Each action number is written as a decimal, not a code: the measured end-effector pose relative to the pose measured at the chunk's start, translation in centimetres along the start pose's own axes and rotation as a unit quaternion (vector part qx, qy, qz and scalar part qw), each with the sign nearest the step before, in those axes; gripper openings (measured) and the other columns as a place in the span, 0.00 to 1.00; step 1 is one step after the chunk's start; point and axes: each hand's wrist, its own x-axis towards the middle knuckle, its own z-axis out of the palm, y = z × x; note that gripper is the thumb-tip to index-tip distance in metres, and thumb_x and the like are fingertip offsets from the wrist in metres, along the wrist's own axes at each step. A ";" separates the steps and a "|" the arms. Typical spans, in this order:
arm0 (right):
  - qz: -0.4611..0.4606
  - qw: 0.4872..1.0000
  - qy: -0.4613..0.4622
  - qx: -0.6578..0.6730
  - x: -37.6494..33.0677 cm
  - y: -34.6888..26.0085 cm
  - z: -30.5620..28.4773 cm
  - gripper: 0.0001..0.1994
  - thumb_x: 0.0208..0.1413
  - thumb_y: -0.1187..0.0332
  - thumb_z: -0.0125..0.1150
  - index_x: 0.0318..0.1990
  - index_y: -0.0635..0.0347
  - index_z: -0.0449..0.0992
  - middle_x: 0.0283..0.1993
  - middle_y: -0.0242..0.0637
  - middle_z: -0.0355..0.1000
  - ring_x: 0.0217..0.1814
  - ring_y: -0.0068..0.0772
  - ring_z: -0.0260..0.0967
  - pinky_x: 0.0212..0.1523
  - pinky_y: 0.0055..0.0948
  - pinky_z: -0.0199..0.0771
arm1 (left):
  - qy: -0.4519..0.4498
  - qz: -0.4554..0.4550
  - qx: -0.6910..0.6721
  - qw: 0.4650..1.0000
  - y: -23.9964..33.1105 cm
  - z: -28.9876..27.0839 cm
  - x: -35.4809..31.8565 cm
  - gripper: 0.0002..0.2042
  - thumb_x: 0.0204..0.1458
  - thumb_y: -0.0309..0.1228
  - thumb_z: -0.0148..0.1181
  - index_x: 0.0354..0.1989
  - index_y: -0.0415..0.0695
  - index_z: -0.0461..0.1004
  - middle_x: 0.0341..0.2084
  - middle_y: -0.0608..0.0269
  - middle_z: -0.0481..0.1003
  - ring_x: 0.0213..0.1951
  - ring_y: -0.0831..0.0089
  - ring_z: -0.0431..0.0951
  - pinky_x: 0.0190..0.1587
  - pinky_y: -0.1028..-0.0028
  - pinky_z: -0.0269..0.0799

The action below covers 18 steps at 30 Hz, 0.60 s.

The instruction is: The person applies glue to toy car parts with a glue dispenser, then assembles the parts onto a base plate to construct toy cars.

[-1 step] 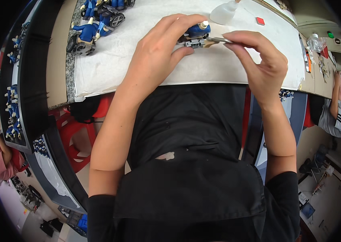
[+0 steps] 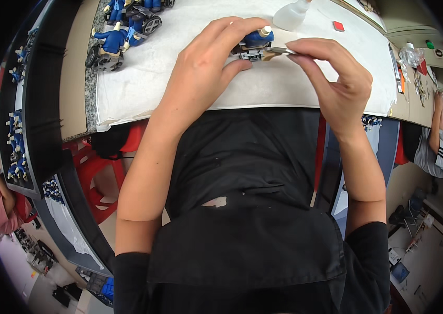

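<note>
My left hand (image 2: 203, 65) is closed around a small toy figure (image 2: 259, 40) with a blue body, beige parts and a grey mechanical-looking piece (image 2: 251, 55) at its near side. It is held low over the white sheet, and the palm and fingers hide part of it. From the right, my right hand (image 2: 341, 78) pinches a thin metal tool (image 2: 282, 50) between thumb and forefinger. The tool's tip reaches the figure's beige part; whether it is tweezers or a blade I cannot tell.
Several blue figures with black-wheeled vehicles (image 2: 111, 44) stand at the far left on the white sheet (image 2: 143, 99). A translucent bottle (image 2: 292, 15) and a small red block (image 2: 338, 26) are at the back. Trays of figures (image 2: 17, 146) line the left. Co-workers sit at both sides.
My right hand and the thin metal tool have shifted very slightly to the left and up. My left hand and the toy figure stay in nearly the same place.
</note>
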 end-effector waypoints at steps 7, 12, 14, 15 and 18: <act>-0.060 0.993 -0.061 -0.075 0.9 -0.8 0.9 0.10 0.37 0.82 0.62 0.31 0.63 0.76 0.30 0.37 0.74 0.34 0.33 0.72 0.34 0.24 0.71 | -0.032 -0.014 -0.003 0.999 0.7 -0.8 0.6 0.24 0.39 0.21 0.61 0.49 0.48 0.68 0.44 0.49 0.68 0.43 0.56 0.71 0.43 0.71 0.68; -0.080 0.991 -0.070 -0.084 1.0 -0.8 0.9 0.10 0.36 0.82 0.62 0.31 0.62 0.76 0.30 0.36 0.74 0.34 0.33 0.72 0.33 0.24 0.71 | -0.025 -0.012 0.006 1.000 0.9 -0.7 0.7 0.23 0.39 0.21 0.61 0.48 0.47 0.68 0.43 0.49 0.68 0.41 0.56 0.72 0.41 0.71 0.68; -0.084 0.991 -0.068 -0.084 1.1 -0.8 0.9 0.10 0.36 0.82 0.62 0.31 0.62 0.76 0.30 0.37 0.74 0.34 0.33 0.72 0.33 0.24 0.71 | -0.028 -0.014 0.008 0.999 0.9 -0.6 0.7 0.24 0.39 0.21 0.60 0.48 0.47 0.68 0.43 0.49 0.68 0.41 0.56 0.72 0.41 0.71 0.69; -0.090 0.990 -0.069 -0.084 1.1 -0.7 1.0 0.10 0.36 0.82 0.62 0.31 0.62 0.76 0.30 0.36 0.74 0.34 0.33 0.72 0.33 0.24 0.71 | -0.025 -0.012 0.005 1.000 0.9 -0.6 0.7 0.24 0.39 0.21 0.60 0.48 0.48 0.68 0.43 0.49 0.68 0.41 0.57 0.72 0.40 0.71 0.69; -0.095 0.989 -0.072 -0.083 1.0 -0.6 1.0 0.10 0.36 0.82 0.62 0.31 0.62 0.76 0.29 0.36 0.73 0.34 0.33 0.72 0.33 0.24 0.71 | -0.023 -0.012 0.005 1.000 0.9 -0.6 0.6 0.24 0.39 0.21 0.60 0.49 0.48 0.68 0.43 0.50 0.68 0.40 0.57 0.73 0.40 0.72 0.69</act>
